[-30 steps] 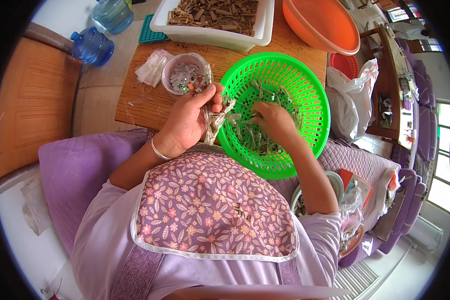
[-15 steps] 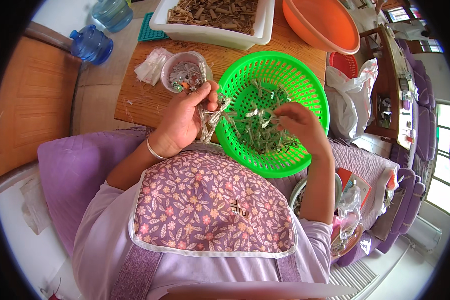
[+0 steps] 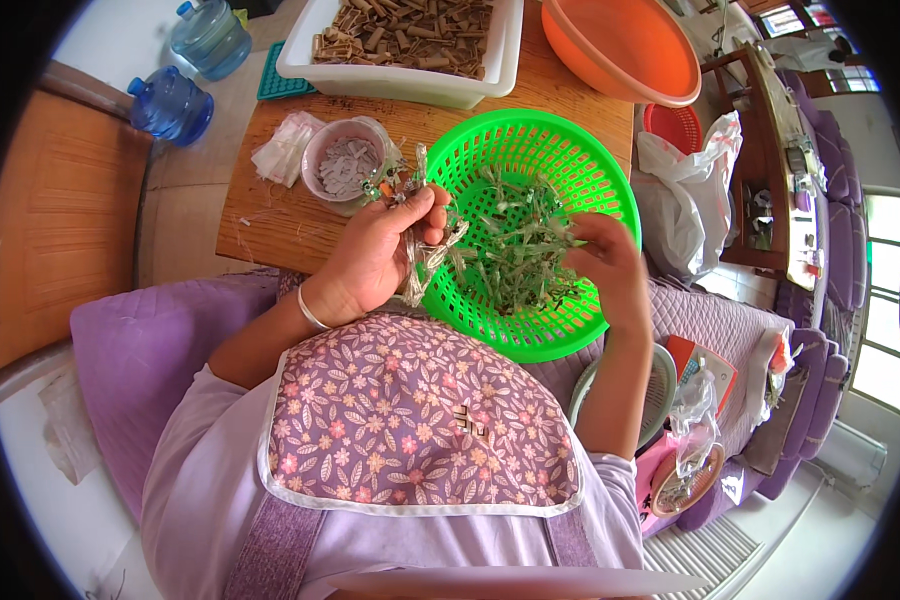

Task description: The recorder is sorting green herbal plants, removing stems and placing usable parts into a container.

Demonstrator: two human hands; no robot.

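Observation:
My left hand [image 3: 375, 250] is closed around a bundle of clear, shiny strands [image 3: 420, 262], which sticks out above and below the fist. A small orange bit shows by its thumb. Right of it, a green plastic colander basket [image 3: 460, 150] holds a tangled heap of similar clear and greenish strands [image 3: 520, 260]. Over the basket's right side is my right hand [image 3: 610, 265], its bent fingers slightly blurred and apart, close to the heap. Beyond my left hand stands a pale round tub [image 3: 315, 165] with small whitish pieces [image 3: 350, 168] in it.
On the wooden table [image 3: 255, 225] are a white bin [image 3: 390, 85] of brown pieces, an orange basin [image 3: 620, 50] and a crumpled clear plastic bag [image 3: 285, 145]. White plastic bags [image 3: 685, 200] hang at the right. Blue water jugs [image 3: 173, 107] stand at the far left.
My right hand has drawn slightly right and down from the middle of the heap. My left hand still grips the bundle, now a little nearer. The whole view has shifted slightly.

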